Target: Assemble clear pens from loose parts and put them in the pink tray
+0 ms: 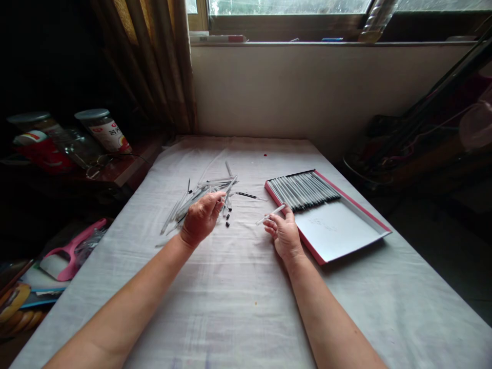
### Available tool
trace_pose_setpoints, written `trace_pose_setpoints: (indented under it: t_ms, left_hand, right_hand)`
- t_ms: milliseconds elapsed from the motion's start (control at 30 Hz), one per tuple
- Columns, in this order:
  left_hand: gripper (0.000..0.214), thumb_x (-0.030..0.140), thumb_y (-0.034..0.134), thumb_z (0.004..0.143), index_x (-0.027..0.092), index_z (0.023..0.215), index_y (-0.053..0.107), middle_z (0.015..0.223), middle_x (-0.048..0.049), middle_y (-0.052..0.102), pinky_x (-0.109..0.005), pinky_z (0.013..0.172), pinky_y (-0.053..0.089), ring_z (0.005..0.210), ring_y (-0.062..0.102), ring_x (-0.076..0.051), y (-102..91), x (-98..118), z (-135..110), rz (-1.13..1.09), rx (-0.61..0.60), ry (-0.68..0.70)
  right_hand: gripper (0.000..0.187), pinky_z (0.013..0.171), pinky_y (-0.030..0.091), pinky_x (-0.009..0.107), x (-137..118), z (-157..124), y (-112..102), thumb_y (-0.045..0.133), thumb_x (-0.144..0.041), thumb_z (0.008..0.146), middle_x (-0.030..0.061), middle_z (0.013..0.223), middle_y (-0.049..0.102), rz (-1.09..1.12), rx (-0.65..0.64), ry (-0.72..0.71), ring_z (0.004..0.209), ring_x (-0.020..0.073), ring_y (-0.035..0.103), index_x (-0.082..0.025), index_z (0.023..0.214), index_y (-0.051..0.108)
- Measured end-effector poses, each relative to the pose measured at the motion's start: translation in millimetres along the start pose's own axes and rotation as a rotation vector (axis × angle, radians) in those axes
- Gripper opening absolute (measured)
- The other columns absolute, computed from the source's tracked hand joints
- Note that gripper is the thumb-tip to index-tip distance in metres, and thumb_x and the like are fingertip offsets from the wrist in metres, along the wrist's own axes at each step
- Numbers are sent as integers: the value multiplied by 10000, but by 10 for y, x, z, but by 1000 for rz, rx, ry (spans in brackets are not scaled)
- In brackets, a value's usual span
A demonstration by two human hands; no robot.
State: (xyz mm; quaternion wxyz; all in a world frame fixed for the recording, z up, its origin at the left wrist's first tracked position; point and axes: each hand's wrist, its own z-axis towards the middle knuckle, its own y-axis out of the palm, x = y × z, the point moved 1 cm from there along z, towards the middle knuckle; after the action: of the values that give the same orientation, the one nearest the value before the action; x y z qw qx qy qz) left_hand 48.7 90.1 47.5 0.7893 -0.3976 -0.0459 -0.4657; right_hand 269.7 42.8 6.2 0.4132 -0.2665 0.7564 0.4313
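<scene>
Left hand (203, 217): pinching slim rod (231, 187), at loose pile of tubes (197, 195).
Right hand (284, 231): pinching clear tube (263, 220), slanting leftward.
Black caps (227, 224): on desk (200, 318), just right of left hand.
Red-edged box (346, 238): right of right hand, pens (303, 189) rowed inside.

The box (338, 245) is red outside, white inside; pens (303, 189) grey, black-ended; cloth (215, 307) pale, faintly checked.

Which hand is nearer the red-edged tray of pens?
Right. The right hand is close beside the left edge of the red-edged tray, holding a clear tube; the left hand is farther left, at the loose pen parts.
</scene>
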Motion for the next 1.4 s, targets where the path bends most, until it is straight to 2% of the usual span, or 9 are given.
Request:
trace_pose_setpoints:
  t_ms: [67, 167, 233, 333, 500, 767, 1000, 1300, 1400]
  left_hand:
    - [206, 294, 557, 886, 230, 1082, 548, 901, -31, 674, -273, 722, 534, 755, 660, -145, 26, 190, -135, -310, 168, -269]
    - [212, 362, 640, 825, 215, 926, 526, 857, -3, 660, -248, 642, 549, 725, 674, -133, 98, 364, -325, -713, 328, -627]
    - [283, 377, 707, 758, 206, 870, 511, 850, 8, 663, -244, 636, 553, 721, 684, -130, 130, 390, -415, -869, 385, -783]
    - [370, 382, 779, 670, 199, 851, 514, 846, 15, 667, -238, 639, 554, 725, 690, -128, 136, 358, -496, -959, 437, -904]
    - [406, 390, 808, 627, 197, 838, 521, 824, 22, 667, -236, 640, 552, 719, 692, -129, 125, 334, -569, -964, 459, -954]
    - [425, 399, 816, 615, 198, 831, 510, 818, 32, 666, -220, 629, 550, 711, 697, -123, 125, 405, -566, -973, 462, -971]
    - [380, 411, 766, 681, 208, 861, 500, 860, 11, 682, -244, 648, 557, 744, 706, -140, 188, 423, -591, -906, 423, -933]
    - [349, 418, 755, 681, 199, 865, 554, 852, 2, 693, -205, 554, 534, 682, 705, -138, 123, 364, -579, -828, 488, -916]
    - [365, 435, 763, 657, 187, 851, 577, 785, 11, 683, -192, 505, 514, 628, 692, -134, 71, 315, -566, -804, 489, -938]
  right_hand:
    - [831, 445, 470, 147, 7, -46, 29, 725, -226, 568, -74, 679, 669, 43, 45, 19, 529, 98, 634, -258, 1318, 368]
    - [835, 453, 482, 152, 45, -133, 91, 740, -235, 566, -88, 689, 644, 54, 66, 13, 547, 102, 649, -272, 1311, 365]
    - [840, 461, 491, 162, 83, -184, 134, 748, -247, 571, -97, 691, 622, 38, 64, -10, 552, 107, 656, -279, 1314, 356]
    - [829, 467, 497, 167, 128, -229, 181, 748, -243, 585, -105, 698, 604, 46, 71, -8, 554, 104, 658, -290, 1310, 348]
    - [799, 472, 494, 147, 122, -246, 209, 736, -198, 596, -97, 725, 630, 118, 98, 75, 591, 99, 668, -290, 1288, 347]
    - [758, 481, 506, 150, 107, -248, 210, 744, -187, 600, -104, 726, 621, 130, 110, 95, 593, 94, 668, -309, 1246, 366]
    - [744, 487, 513, 162, 153, -243, 215, 758, -212, 595, -98, 729, 612, 114, 95, 92, 617, 110, 679, -313, 1220, 367]
    - [365, 467, 491, 150, 120, -238, 216, 731, -267, 654, -66, 650, 652, 167, 167, 106, 594, 112, 674, -238, 907, 469]
    - [322, 481, 498, 149, 115, -221, 198, 748, -242, 630, -44, 663, 678, 192, 144, 139, 588, 100, 661, -216, 826, 494]
